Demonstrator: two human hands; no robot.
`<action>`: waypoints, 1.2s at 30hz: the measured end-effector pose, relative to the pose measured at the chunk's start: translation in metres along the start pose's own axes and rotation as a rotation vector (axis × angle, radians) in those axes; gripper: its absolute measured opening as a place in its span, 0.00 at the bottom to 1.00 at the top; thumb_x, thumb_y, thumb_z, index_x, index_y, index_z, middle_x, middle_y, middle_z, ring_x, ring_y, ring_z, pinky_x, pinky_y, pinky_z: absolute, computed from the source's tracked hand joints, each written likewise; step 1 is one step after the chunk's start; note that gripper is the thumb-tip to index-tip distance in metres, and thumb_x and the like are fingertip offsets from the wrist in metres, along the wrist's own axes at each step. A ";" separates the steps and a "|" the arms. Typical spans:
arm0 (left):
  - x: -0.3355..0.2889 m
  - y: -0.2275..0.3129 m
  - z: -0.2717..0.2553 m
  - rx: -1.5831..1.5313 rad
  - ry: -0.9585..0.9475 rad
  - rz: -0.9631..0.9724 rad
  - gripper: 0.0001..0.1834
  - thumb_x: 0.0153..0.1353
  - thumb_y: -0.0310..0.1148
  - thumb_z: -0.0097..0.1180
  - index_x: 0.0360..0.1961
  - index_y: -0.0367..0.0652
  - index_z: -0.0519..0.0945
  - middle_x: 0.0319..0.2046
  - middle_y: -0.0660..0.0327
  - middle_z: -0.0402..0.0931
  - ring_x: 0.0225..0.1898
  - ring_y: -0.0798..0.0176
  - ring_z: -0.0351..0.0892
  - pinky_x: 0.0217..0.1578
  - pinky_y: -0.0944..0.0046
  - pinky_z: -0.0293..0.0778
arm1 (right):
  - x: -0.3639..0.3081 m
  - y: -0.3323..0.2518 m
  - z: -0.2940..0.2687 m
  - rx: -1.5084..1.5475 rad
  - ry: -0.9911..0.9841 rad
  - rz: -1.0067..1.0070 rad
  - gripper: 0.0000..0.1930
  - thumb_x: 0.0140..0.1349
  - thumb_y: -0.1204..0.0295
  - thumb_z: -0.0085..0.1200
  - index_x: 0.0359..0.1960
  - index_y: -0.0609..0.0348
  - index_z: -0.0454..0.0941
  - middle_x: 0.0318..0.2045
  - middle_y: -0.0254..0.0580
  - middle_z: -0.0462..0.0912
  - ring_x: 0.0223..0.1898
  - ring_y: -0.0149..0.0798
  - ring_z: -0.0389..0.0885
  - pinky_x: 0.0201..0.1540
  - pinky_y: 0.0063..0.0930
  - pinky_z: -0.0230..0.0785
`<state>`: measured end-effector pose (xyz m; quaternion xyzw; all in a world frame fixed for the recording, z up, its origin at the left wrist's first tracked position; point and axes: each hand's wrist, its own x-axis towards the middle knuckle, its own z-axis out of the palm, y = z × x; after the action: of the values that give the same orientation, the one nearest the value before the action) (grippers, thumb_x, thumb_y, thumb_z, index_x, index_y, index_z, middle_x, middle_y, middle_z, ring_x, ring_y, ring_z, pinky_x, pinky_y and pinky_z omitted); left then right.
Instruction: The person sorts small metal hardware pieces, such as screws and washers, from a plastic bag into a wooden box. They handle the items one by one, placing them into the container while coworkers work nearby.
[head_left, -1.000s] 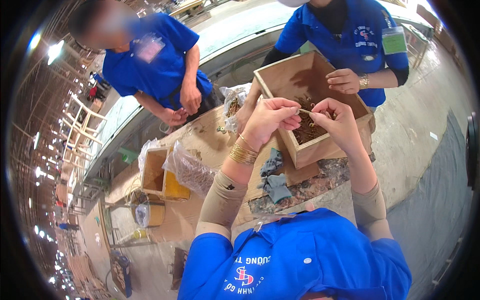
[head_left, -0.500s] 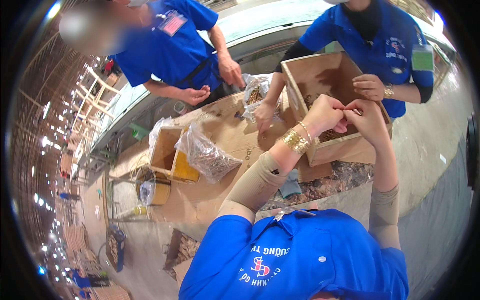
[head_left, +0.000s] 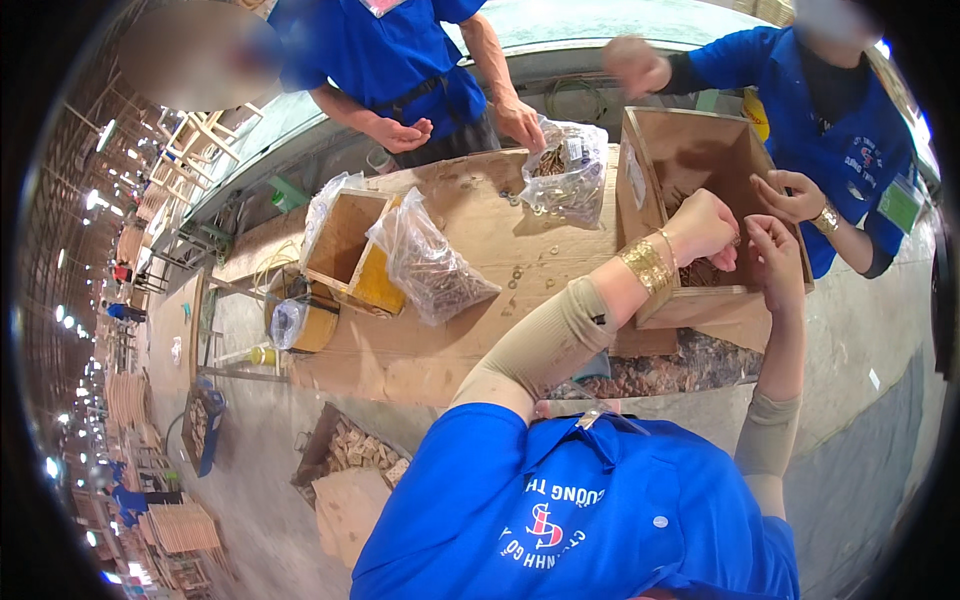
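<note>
My left hand (head_left: 706,230) is curled closed over the near part of a deep wooden box (head_left: 695,308). A small metallic bit shows at its fingers, too small to name. Just to its right, apart from it, my right hand (head_left: 775,258) has thumb and fingers pinched together; whatever they hold is hidden. Small brass-coloured hardware, seemingly screws or bolts, lies inside the box, partly covered by my hands. Across the box, a co-worker's hand (head_left: 792,196) is at the right wall, and that person's other hand (head_left: 637,66) is raised and blurred.
A clear bag of hardware (head_left: 435,270) leans by a smaller wooden box (head_left: 345,235) on the table. Another co-worker's hand (head_left: 520,122) touches an open bag of hardware (head_left: 565,170). Loose washers (head_left: 515,278) lie on the tabletop. Wood blocks fill a bin (head_left: 325,440) below.
My hands, touching before, are now apart over the box. The right co-worker's hand has lifted from the tabletop and swung up behind the box. The view has shifted.
</note>
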<state>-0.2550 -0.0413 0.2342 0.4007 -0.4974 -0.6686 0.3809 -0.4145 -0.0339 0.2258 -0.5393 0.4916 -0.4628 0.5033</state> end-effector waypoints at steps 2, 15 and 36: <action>0.002 0.000 -0.001 0.085 0.017 0.008 0.14 0.51 0.20 0.47 0.40 0.24 0.69 0.19 0.47 0.74 0.18 0.57 0.78 0.18 0.66 0.77 | 0.000 0.001 -0.002 0.069 0.010 0.046 0.09 0.57 0.68 0.51 0.36 0.58 0.73 0.17 0.23 0.67 0.13 0.13 0.57 0.12 0.08 0.44; -0.031 -0.123 -0.207 0.303 0.754 0.171 0.06 0.47 0.29 0.52 0.21 0.39 0.79 0.14 0.63 0.75 0.15 0.71 0.72 0.18 0.70 0.68 | -0.020 0.009 0.024 0.007 0.267 -0.188 0.05 0.60 0.72 0.48 0.34 0.58 0.73 0.16 0.20 0.63 0.13 0.13 0.54 0.14 0.08 0.42; 0.012 -0.160 -0.349 1.482 0.728 -0.124 0.13 0.57 0.34 0.39 0.35 0.39 0.74 0.37 0.46 0.73 0.41 0.49 0.74 0.40 0.55 0.72 | -0.013 0.025 0.049 -0.192 0.440 -0.327 0.04 0.58 0.75 0.49 0.33 0.61 0.73 0.20 0.24 0.67 0.20 0.16 0.61 0.22 0.09 0.53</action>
<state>0.0421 -0.1438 0.0130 0.7660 -0.6318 -0.0155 0.1176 -0.3689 -0.0168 0.1976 -0.5433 0.5371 -0.5950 0.2497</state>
